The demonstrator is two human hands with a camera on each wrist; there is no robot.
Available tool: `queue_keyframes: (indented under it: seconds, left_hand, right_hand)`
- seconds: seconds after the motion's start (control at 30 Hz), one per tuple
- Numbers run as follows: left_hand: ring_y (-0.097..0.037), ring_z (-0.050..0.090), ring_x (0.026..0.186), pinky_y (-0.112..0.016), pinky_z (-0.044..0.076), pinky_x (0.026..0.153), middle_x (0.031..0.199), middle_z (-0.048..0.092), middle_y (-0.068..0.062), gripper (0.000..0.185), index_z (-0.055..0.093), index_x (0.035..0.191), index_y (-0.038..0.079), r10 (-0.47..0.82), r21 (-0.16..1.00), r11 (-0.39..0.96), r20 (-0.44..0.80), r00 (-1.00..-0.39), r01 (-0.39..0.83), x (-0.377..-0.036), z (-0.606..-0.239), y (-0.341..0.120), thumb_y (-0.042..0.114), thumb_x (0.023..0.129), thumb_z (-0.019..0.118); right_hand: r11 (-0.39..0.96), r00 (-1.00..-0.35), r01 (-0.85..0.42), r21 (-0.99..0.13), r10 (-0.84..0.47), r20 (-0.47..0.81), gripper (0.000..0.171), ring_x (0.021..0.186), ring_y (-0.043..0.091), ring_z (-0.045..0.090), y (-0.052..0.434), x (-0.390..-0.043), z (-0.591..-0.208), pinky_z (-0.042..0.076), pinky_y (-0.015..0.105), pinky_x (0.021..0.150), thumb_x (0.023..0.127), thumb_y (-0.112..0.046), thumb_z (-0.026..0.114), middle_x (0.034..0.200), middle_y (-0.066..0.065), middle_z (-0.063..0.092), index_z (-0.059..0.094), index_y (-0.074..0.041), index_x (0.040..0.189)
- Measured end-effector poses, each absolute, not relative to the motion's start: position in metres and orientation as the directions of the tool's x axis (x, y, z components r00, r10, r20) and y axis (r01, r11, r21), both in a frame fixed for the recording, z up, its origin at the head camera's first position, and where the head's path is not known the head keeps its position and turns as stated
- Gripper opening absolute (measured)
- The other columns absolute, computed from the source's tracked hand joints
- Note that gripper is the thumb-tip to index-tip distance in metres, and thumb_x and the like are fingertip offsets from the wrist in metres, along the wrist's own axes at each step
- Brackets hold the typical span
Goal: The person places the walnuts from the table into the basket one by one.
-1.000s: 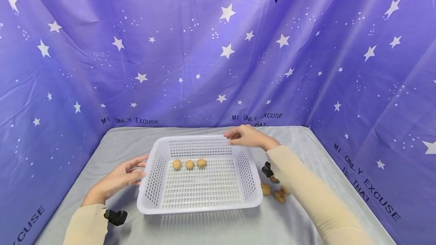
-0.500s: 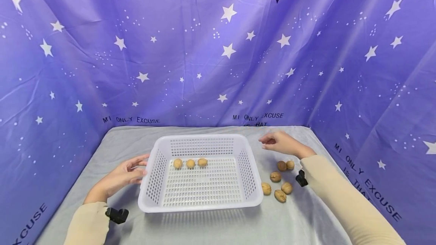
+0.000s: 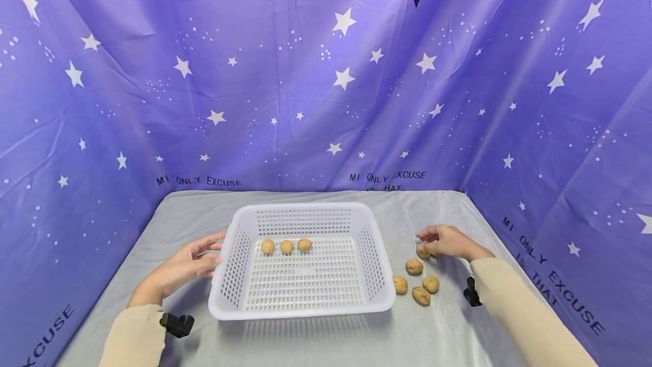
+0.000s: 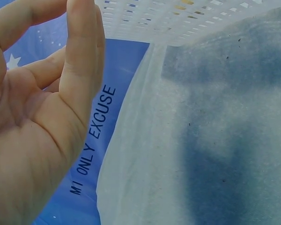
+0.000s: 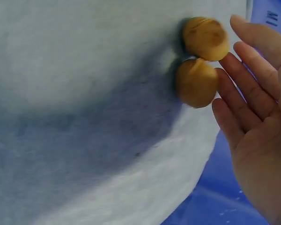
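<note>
A white perforated plastic basket (image 3: 301, 315) sits on the grey cloth, with three walnuts (image 3: 287, 247) in a row toward its back. My left hand (image 3: 178, 268) is at the basket's left side, its fingertips by the rim; the left wrist view shows the fingers extended up toward the mesh. Right of the basket, my right hand (image 3: 450, 243) is low over two walnuts (image 5: 196, 83). In the right wrist view its loosely spread fingers (image 5: 246, 86) come right beside them, thumb apart, with no grip visible. The hand partly hides this pair in the head view.
Several more walnuts (image 3: 414, 267) lie loose between the basket's right side and my right forearm; one (image 3: 400, 284) is close against the basket. A purple star-printed curtain (image 3: 326, 84) stands behind and on both sides of the cloth-covered table (image 3: 316, 347).
My right hand has moved from above the basket's back right corner, rightward and down to the pair of walnuts. The left hand and basket have stayed in place.
</note>
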State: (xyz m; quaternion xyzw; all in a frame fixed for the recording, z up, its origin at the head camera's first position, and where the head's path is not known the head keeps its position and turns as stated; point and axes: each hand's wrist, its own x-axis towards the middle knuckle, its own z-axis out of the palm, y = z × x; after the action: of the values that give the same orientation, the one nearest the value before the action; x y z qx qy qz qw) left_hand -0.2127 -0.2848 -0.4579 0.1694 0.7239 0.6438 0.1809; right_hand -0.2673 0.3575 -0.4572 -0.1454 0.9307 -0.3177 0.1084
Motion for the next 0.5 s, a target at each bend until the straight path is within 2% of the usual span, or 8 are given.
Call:
queue_keyframes:
  seconds: [0.23, 0.5]
  left_hand:
    - [-0.02, 0.065, 0.108, -0.042, 0.057, 0.087, 0.137, 0.044, -0.022, 0.067, 0.019, 0.155, -0.008, 0.49, 0.995, 0.094, -0.028, -0.871, 0.021, -0.2131, -0.4617, -0.2856, 0.001, 0.1, 0.057]
    - [-0.021, 0.066, 0.108, -0.042, 0.057, 0.087, 0.136, 0.046, -0.02, 0.067, 0.019, 0.155, -0.007, 0.491, 0.996, 0.09, -0.027, -0.871, 0.02, -0.214, -0.4619, -0.2865, 0.001, 0.1, 0.056]
  right_hand:
    - [0.74, -0.927, -0.198, -0.643, -0.354, -0.121, 0.043, 0.093, 0.02, 0.063, 0.3653, -0.2654, -0.4666, 0.052, 0.031, 0.077, 0.085, -0.018, 0.08, 0.107, 0.012, 0.072, 0.068, 0.007, 0.119]
    - [0.751, -0.937, -0.168, -0.638, -0.324, -0.134, 0.041, 0.09, 0.019, 0.064, 0.361, -0.2641, -0.461, 0.053, 0.035, 0.077, 0.086, -0.017, 0.079, 0.106, 0.013, 0.072, 0.069, 0.007, 0.117]
